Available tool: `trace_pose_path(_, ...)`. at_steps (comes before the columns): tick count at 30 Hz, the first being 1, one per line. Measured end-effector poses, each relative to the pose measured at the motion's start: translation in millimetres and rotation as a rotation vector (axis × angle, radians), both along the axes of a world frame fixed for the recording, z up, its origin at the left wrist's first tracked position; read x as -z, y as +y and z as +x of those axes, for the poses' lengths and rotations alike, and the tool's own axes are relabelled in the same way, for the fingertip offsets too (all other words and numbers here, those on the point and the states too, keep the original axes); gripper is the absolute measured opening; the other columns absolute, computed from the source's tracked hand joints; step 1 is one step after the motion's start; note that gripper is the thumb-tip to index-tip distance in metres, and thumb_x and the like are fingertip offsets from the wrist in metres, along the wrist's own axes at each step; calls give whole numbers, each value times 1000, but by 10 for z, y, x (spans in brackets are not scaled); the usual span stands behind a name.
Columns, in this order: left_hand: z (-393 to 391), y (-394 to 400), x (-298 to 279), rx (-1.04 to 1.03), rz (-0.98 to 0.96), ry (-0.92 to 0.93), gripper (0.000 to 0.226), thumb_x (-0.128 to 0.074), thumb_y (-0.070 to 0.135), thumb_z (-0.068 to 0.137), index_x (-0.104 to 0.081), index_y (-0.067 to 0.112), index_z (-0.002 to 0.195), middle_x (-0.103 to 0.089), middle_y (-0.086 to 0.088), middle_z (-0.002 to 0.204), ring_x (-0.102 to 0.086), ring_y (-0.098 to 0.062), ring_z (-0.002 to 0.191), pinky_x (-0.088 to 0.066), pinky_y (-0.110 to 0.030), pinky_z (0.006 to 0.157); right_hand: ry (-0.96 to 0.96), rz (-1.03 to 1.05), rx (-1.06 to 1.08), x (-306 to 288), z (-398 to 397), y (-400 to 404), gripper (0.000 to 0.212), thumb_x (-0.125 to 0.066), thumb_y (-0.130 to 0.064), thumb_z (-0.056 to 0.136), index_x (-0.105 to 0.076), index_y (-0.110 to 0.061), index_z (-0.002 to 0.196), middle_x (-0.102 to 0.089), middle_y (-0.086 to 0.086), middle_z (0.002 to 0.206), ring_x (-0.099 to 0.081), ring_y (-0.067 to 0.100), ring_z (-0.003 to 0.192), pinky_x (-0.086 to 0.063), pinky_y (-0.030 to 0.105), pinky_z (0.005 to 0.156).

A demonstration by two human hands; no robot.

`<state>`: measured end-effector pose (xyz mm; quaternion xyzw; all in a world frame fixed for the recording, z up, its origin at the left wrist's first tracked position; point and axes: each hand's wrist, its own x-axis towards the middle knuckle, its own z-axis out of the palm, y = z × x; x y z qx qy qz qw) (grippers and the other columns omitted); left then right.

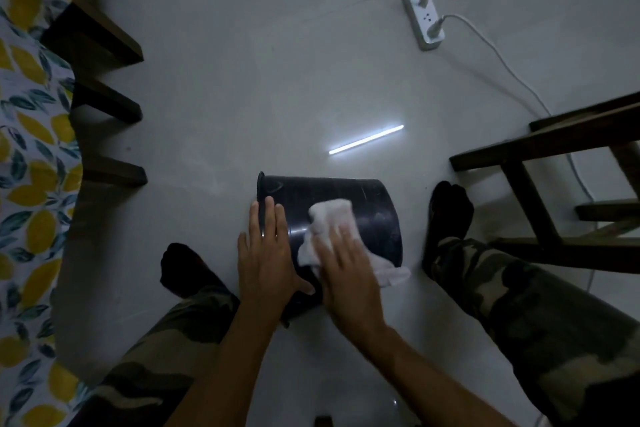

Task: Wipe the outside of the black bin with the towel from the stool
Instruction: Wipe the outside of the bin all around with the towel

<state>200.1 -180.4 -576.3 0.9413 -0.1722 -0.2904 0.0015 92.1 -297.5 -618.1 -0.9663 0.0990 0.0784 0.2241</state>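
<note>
Head view: one bin (pixel 374 218); left hand (pixel 268 253) flat, right hand (pixel 349 274) presses one towel (pixel 329 222).

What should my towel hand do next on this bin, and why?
Probably sweep the right hand and white towel toward the bin's closed end. The black bin lies on its side, steadied near its rim by the left hand, and the towel covers only the middle of the wall; the stretch beyond it is uncovered.

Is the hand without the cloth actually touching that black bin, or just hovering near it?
Touching. The head view shows the left hand lying flat on the black bin near its rim, fingers spread on the wall with no gap, while the right hand presses the towel on it.
</note>
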Motion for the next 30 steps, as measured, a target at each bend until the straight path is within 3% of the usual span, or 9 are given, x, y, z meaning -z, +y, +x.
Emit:
trace_pose_path(4, -44, -18, -78, -90, -185, 102, 158, -91, 66, 50, 8, 12, 162, 26, -2, 167, -15, -32, 153, -36, -44, 114, -5, 188, 48, -44, -76, 73, 58, -28, -51, 107, -42, -19, 153, -44, 13, 159, -35, 32, 150, -41, 59, 113)
trace_pose_path(9, -75, -162, -245, -119, -186, 136, 152, -97, 46, 56, 9, 13, 161, 32, 0, 165, -16, -37, 151, -40, -45, 112, -12, 372, 85, -327, -27, -186, 51, -39, -21, 102, -48, -14, 151, -39, 10, 162, -29, 28, 153, -27, 45, 124)
trace_pose_path(13, -66, -253, -440, -27, -159, 53, 137, -93, 37, 68, 3, 10, 162, 34, -4, 164, -32, -36, 141, -49, -42, 104, 10, 513, 201, -467, -2, -227, 47, -46, -15, 106, -43, -14, 152, -37, 7, 161, -23, 18, 153, -17, 21, 123)
trace_pose_path(15, -67, -342, -543, 58, -120, -79, 124, -86, 36, 79, 2, 9, 162, 35, -8, 163, -41, -34, 135, -53, -38, 98, 53, 680, 351, -531, -4, -202, 47, -49, -19, 107, -38, -15, 153, -40, 7, 158, -31, 15, 151, -21, 5, 113)
trace_pose_path(16, -68, -407, -615, 96, -96, -126, 114, -80, 33, 86, 2, 8, 162, 34, -10, 163, -43, -33, 133, -54, -34, 95, 52, 740, 415, -575, -7, -198, 48, -48, -25, 108, -39, -14, 153, -44, 2, 155, -39, 2, 145, -26, 1, 108)
trace_pose_path(19, -94, -629, -748, 178, -53, -177, 94, -65, 28, 97, -2, 6, 161, 30, -15, 164, -46, -30, 127, -54, -29, 84, 6, 848, 540, -782, 48, -230, 41, -44, -29, 108, -48, -20, 148, -55, -14, 135, -49, -25, 116, -40, 0, 92)
trace_pose_path(23, -174, -876, -773, 228, 7, -193, 83, -59, 31, 100, -9, 2, 160, 28, -17, 163, -51, -30, 120, -53, -27, 83, -37, 834, 667, -818, 64, -339, 37, -42, -32, 109, -50, -30, 146, -60, -9, 138, -60, 3, 122, -53, 21, 99)
trace_pose_path(26, -210, -958, -715, 292, 19, -183, 70, -44, 25, 105, -7, -1, 159, 24, -16, 165, -47, -32, 121, -50, -30, 91, -26, 796, 763, -757, -34, -465, 38, -42, -30, 110, -51, -26, 146, -65, -4, 131, -65, 9, 115, -53, 17, 91)
trace_pose_path(30, -296, -1043, -456, 439, -49, -128, 64, -22, 25, 101, -9, 8, 161, -9, -11, 169, -43, -32, 128, -47, -36, 94, -25, 778, 888, -756, -116, -621, 38, -43, -31, 109, -50, -31, 146, -67, -6, 129, -67, 12, 111, -57, 24, 89)
